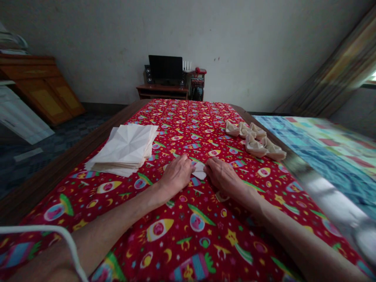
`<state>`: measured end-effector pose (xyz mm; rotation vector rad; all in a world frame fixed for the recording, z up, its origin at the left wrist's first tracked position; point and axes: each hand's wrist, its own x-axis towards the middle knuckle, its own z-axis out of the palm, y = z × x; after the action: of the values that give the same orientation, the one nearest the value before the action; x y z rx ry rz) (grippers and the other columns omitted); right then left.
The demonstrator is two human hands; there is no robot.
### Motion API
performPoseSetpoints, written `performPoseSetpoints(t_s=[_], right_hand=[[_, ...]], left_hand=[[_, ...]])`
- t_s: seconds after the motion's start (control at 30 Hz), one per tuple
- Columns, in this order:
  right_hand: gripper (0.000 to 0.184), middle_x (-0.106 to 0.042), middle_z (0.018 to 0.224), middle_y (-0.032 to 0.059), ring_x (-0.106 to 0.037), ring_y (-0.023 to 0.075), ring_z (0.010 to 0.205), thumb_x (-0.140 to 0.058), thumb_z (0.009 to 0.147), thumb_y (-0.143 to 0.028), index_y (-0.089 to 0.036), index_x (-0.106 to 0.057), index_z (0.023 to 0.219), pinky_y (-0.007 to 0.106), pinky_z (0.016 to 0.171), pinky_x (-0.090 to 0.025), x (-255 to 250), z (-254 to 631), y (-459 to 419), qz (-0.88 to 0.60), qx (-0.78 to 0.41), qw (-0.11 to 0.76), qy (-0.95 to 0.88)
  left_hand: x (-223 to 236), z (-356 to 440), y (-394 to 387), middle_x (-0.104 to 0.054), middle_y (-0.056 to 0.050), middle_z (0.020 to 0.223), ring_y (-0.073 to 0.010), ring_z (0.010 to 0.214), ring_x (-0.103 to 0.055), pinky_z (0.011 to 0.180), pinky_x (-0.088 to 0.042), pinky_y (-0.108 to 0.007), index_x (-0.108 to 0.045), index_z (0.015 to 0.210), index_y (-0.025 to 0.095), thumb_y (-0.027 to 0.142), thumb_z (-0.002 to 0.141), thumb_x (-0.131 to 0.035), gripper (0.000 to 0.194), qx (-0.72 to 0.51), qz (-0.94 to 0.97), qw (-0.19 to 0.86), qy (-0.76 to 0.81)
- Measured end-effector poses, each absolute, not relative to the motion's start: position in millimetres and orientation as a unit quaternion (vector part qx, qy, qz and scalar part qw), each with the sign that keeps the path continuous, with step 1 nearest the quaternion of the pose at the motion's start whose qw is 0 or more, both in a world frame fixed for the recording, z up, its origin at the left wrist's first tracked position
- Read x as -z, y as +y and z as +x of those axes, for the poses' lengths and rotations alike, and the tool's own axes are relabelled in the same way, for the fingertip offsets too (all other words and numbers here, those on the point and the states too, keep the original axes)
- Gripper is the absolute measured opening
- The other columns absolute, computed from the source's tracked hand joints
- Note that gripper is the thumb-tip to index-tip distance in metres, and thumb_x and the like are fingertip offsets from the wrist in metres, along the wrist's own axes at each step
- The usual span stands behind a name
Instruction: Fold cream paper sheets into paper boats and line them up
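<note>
A small piece of folded white paper (199, 171) lies on the red patterned cloth between my two hands. My left hand (179, 172) grips its left end with curled fingers. At the other end, my right hand (219, 172) is closed on the paper too. Both hands hide much of it, so the exact folded shape cannot be made out. To the left rests a stack of creased white paper sheets (126, 145). On the right side of the cloth sit several folded paper pieces (256, 145), shaped like little boats and grouped closely together.
The red cloth (194, 239) covers a dark wooden table (96, 156). A white cable (63, 232) crosses my left forearm. Beyond the table stand a monitor (166, 68) and a computer tower (196, 89). A bed (320, 156) is at the right, a wooden cabinet (44, 88) at the left.
</note>
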<state>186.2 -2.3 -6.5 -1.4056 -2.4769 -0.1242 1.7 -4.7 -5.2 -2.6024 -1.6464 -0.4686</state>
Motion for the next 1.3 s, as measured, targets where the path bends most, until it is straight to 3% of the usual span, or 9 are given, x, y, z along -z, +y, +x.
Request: performPoseSetpoints(t_s=[0.17, 0.43, 0.73, 0.87, 1.07, 1.2, 1.3], right_hand=[[0.015, -0.059, 0.08, 0.0061, -0.051, 0.0137, 0.067, -0.043, 0.092, -0.02, -0.015, -0.053, 0.082, 0.026, 0.058, -0.03, 1.5, 184.6, -2.8, -0.499, 0.025, 0.125, -0.857], [0.025, -0.059, 0.076, 0.0031, -0.051, 0.013, 0.065, -0.049, 0.09, -0.039, -0.018, -0.057, 0.08, 0.024, 0.057, -0.03, 4.2, 186.0, 1.2, -0.521, -0.017, 0.169, -0.836], [0.013, -0.06, 0.072, 0.002, -0.05, 0.0123, 0.063, -0.058, 0.083, -0.029, -0.017, -0.06, 0.077, 0.023, 0.057, -0.031, 0.2, 188.9, 5.8, -0.513, -0.082, 0.2, -0.831], [0.012, -0.06, 0.072, 0.0017, -0.051, 0.0123, 0.064, -0.058, 0.082, -0.027, -0.017, -0.06, 0.076, 0.022, 0.058, -0.032, 6.9, 191.2, 2.5, -0.504, -0.082, 0.243, -0.825], [0.013, -0.058, 0.062, -0.0016, -0.05, 0.011, 0.056, -0.056, 0.08, -0.027, -0.018, -0.058, 0.071, 0.021, 0.054, -0.034, 10.4, 188.4, -4.2, -0.545, -0.154, 0.339, -0.752], [0.016, -0.055, 0.056, -0.0026, -0.046, 0.0093, 0.05, -0.056, 0.077, -0.024, -0.018, -0.054, 0.063, 0.02, 0.05, -0.033, 4.9, 179.1, -10.6, -0.534, -0.189, 0.355, -0.744], [0.013, -0.056, 0.057, -0.0023, -0.047, 0.0095, 0.051, -0.056, 0.077, -0.024, -0.017, -0.057, 0.066, 0.02, 0.05, -0.033, 1.8, 173.4, -15.1, -0.52, -0.198, 0.341, -0.757]], left_hand=[[4.5, -0.6, -1.0, -0.058, -0.005, 0.088, -0.0186, 0.084, -0.058, 0.075, -0.043, -0.028, -0.059, 0.079, 0.017, 0.03, 0.09, -0.048, 0.02, 0.156, -0.834, -0.006, -0.529], [-1.3, 0.2, 2.7, -0.056, -0.002, 0.077, -0.0147, 0.069, -0.053, 0.061, -0.035, -0.025, -0.058, 0.073, 0.018, 0.048, 0.09, -0.044, 0.037, 0.182, -0.828, -0.038, -0.529], [4.8, -10.7, 8.4, -0.057, 0.001, 0.078, -0.0144, 0.071, -0.055, 0.062, -0.038, -0.024, -0.057, 0.073, 0.019, 0.036, 0.08, -0.064, 0.02, 0.217, -0.831, -0.085, -0.505], [7.5, -14.3, -0.5, -0.057, 0.0, 0.082, -0.0149, 0.075, -0.055, 0.067, -0.04, -0.025, -0.056, 0.079, 0.018, 0.034, 0.085, -0.059, 0.017, 0.23, -0.836, -0.044, -0.497], [3.4, -11.9, -13.9, -0.055, -0.002, 0.081, -0.017, 0.08, -0.054, 0.071, -0.041, -0.028, -0.053, 0.075, 0.018, 0.044, 0.093, -0.04, 0.034, 0.234, -0.832, 0.0, -0.503], [4.3, -5.9, -15.1, -0.056, -0.002, 0.079, -0.0166, 0.075, -0.054, 0.067, -0.042, -0.028, -0.052, 0.075, 0.018, 0.044, 0.091, -0.044, 0.032, 0.259, -0.825, -0.016, -0.502], [5.0, -2.3, -13.9, -0.057, -0.002, 0.079, -0.0158, 0.072, -0.055, 0.065, -0.043, -0.027, -0.052, 0.078, 0.018, 0.034, 0.089, -0.048, 0.019, 0.3, -0.817, -0.032, -0.491]])
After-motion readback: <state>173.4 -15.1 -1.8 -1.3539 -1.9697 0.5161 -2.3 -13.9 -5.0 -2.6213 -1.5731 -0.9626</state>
